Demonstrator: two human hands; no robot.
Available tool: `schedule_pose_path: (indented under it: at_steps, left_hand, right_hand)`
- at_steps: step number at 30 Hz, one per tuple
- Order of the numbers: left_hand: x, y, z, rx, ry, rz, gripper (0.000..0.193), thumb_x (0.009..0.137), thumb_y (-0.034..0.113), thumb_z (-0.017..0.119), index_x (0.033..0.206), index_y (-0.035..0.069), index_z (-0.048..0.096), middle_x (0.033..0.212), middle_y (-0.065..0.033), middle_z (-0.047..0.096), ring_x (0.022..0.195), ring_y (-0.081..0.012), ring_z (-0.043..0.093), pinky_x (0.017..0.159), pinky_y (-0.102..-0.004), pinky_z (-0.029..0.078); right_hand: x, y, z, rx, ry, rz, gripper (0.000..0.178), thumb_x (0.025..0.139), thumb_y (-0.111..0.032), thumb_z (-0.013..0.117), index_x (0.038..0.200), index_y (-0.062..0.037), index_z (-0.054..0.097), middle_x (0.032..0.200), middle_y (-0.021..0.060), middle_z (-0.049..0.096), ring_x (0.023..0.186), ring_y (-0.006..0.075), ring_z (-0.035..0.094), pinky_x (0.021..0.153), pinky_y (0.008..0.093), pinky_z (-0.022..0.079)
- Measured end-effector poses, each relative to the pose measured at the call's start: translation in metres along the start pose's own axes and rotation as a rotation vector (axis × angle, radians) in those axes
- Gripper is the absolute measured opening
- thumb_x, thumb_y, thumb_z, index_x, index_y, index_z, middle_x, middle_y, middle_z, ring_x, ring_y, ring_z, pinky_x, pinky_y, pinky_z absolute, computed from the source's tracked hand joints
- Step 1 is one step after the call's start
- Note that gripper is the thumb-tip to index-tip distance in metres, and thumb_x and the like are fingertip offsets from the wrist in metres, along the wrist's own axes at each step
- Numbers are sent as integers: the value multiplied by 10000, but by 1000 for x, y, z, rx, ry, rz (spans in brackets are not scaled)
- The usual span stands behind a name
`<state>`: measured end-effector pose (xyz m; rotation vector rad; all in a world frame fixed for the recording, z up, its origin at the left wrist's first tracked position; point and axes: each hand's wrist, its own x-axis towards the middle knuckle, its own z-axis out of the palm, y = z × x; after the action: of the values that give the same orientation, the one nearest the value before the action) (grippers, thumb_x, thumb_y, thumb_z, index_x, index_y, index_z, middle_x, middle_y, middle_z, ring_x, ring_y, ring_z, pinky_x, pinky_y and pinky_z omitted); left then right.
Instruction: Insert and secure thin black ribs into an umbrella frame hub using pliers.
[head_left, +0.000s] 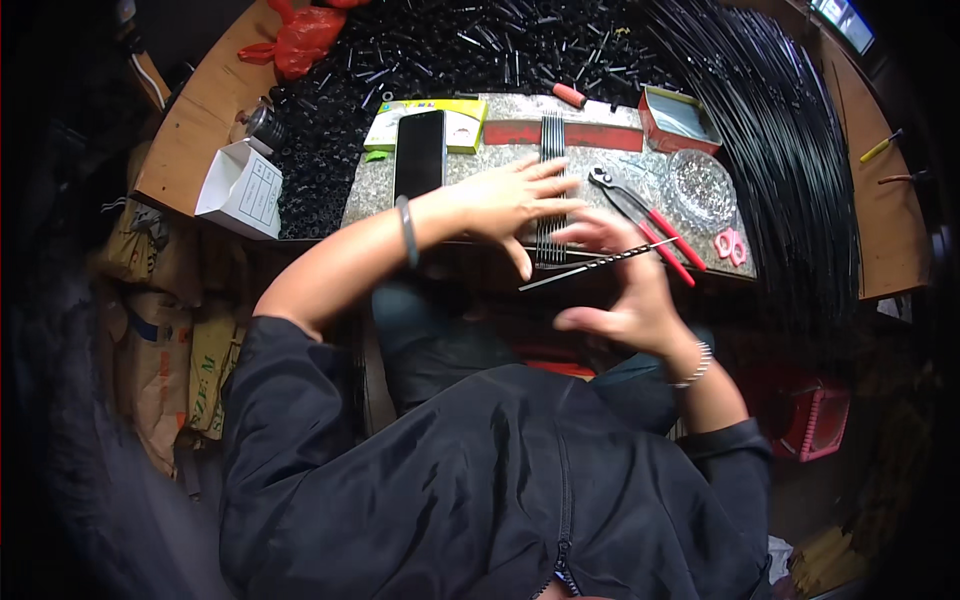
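My left hand point(510, 202) is spread flat, palm down, over a row of thin dark rods point(552, 138) on the worktop, its fingers covering their middle. It appears to hold nothing. Nearer to me, my right hand point(640, 300) is slightly blurred, its thumb well apart from its curved fingers. Across those fingers runs a thin spiral-striped rod point(575, 271), its pale end sticking out to the left; it seems held among the fingers, though the exact grip is unclear. Just beyond my right hand lie cutting pliers point(655, 215) with red handles.
A black phone point(420, 150) rests against a yellow-white box point(465, 135). Around are a red box point(680, 118), a clear dish of small parts point(697, 190), pink scissors handles point(731, 246) and a white carton point(245, 190). Black pieces point(420, 60) heap behind; long black strands point(785, 150) spread right.
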<state>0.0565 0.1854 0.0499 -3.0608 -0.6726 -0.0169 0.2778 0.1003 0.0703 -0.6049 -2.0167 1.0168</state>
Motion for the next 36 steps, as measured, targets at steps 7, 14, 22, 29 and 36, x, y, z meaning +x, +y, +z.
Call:
schedule_pose_path:
  at_steps: [7, 14, 22, 29, 36]
  left_hand:
    - [18, -15, 26, -57, 104, -150, 882, 626, 645, 634, 1235, 50, 405, 1451, -187, 191, 1366, -375, 78, 1067, -584, 70]
    - [37, 156, 15, -187, 418, -362, 611, 828, 403, 543, 1181, -78, 410, 1152, -233, 484, 1244, -397, 341, 1040, -606, 128]
    - [-12, 171, -121, 491, 211, -389, 97, 751, 59, 450, 655, 70, 458, 520, -84, 499, 508, -225, 555, 1056, -455, 274]
    - [17, 182, -173, -57, -391, -423, 216, 691, 194, 600, 747, -12, 632, 738, -162, 626, 881, -297, 611, 1029, -429, 316]
    - [11, 174, -109, -405, 570, -307, 458, 810, 283, 572, 1090, -71, 489, 1034, -249, 557, 1056, -332, 532, 1037, -423, 283]
  right_hand:
    - [-22, 31, 70, 74, 703, -14, 216, 779, 37, 660, 750, -59, 468, 719, -3, 440, 648, 67, 405, 583, 215, 355]
    - [-85, -55, -53, 884, 1059, -362, 413, 964, -411, 332, 649, -145, 328, 559, -42, 271, 575, 122, 321, 824, 384, 411]
    - [-143, -111, -7, 636, 149, 462, 776, 708, -362, 750, 1264, 53, 402, 1172, 268, 509, 1057, 327, 546, 904, 440, 431]
    - [-21, -31, 30, -98, 254, -71, 63, 736, -29, 567, 724, 15, 610, 617, 104, 628, 570, 252, 623, 536, 325, 485]
    - [-79, 31, 53, 419, 220, 243, 128, 844, -97, 626, 832, 27, 654, 671, 70, 634, 593, 118, 602, 561, 249, 513]
